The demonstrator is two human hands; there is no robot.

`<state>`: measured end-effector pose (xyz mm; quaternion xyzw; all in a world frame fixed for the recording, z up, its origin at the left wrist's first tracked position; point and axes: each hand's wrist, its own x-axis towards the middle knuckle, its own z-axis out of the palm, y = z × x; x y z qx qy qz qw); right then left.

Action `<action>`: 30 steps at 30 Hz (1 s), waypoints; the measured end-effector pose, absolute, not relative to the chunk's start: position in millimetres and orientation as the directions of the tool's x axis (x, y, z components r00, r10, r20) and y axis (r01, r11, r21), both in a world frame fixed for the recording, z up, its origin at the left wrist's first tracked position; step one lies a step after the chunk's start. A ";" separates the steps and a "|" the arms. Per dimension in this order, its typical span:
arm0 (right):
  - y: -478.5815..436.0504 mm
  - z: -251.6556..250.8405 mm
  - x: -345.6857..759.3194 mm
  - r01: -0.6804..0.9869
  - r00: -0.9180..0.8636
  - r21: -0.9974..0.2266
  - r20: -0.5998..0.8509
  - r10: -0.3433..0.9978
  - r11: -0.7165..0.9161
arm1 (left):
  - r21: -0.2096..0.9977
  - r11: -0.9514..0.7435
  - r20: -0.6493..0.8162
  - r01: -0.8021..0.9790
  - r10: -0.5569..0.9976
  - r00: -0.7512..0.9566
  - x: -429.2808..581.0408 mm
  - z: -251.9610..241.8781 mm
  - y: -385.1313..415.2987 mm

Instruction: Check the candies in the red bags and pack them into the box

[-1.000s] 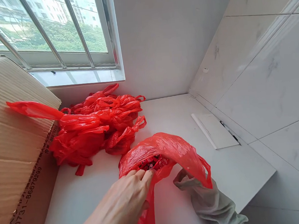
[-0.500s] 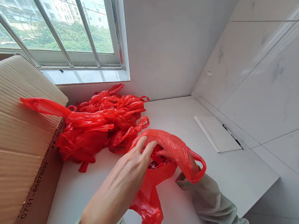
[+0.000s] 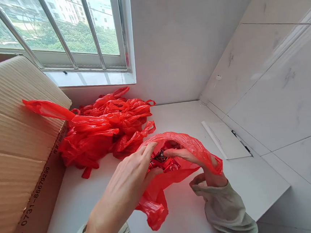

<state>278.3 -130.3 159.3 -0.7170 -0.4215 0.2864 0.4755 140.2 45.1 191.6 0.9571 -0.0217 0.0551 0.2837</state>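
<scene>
A red plastic bag (image 3: 167,184) stands on the white tabletop with its mouth spread wide. My left hand (image 3: 130,173) grips the left side of its mouth, fingers at the rim and thumb lower down. Through the opening, small red and dark shiny packets (image 3: 172,164) show inside. My right hand (image 3: 187,155) reaches in from the right, under the bag's raised rim. One of its digits stretches out against a dark packet; its other fingers are mostly hidden by the plastic. A loose handle of the bag hangs toward me.
Behind, a heap of red plastic bags (image 3: 99,132) lies against a large cardboard box (image 3: 16,117) on the left. A white notebook (image 3: 225,139) and a black pen (image 3: 242,143) lie by the tiled wall. The barred window (image 3: 63,34) is at the back left.
The bag's mouth has opened wider, and more packets show inside. My right hand has shifted slightly right, with its extended digit now visible. My left hand stays at the rim.
</scene>
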 end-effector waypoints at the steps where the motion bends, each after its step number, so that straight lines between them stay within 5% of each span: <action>1: -122.9 162.3 280.1 0.284 0.474 -0.941 -0.028 0.880 -0.183 | 0.557 -0.829 0.098 -0.047 0.010 0.995 141.4 190.5 45.0; 8: -113.3 162.9 280.8 -0.051 0.422 -0.998 -0.053 0.905 -0.035 | 0.718 -0.695 0.046 -0.022 0.016 0.999 148.1 183.3 38.2; 15: -116.4 165.5 279.8 -0.093 0.390 -0.996 -0.028 0.921 0.009 | 0.751 -0.660 0.030 -0.007 0.025 0.999 150.1 185.2 36.2; 22: -116.5 171.9 276.9 0.054 0.445 -0.998 0.004 0.896 -0.022 | 0.774 -0.629 0.087 -0.067 0.002 0.996 151.4 184.4 34.5; 26: -116.7 171.2 278.9 0.075 0.452 -0.995 -0.022 0.892 -0.063 | 0.714 -0.700 0.066 -0.025 0.033 0.997 144.5 180.6 36.4; 30: -121.1 159.7 284.7 0.130 0.566 -0.943 -0.183 0.804 -0.306 | 0.535 -0.844 0.014 -0.039 -0.037 0.999 115.3 168.5 43.7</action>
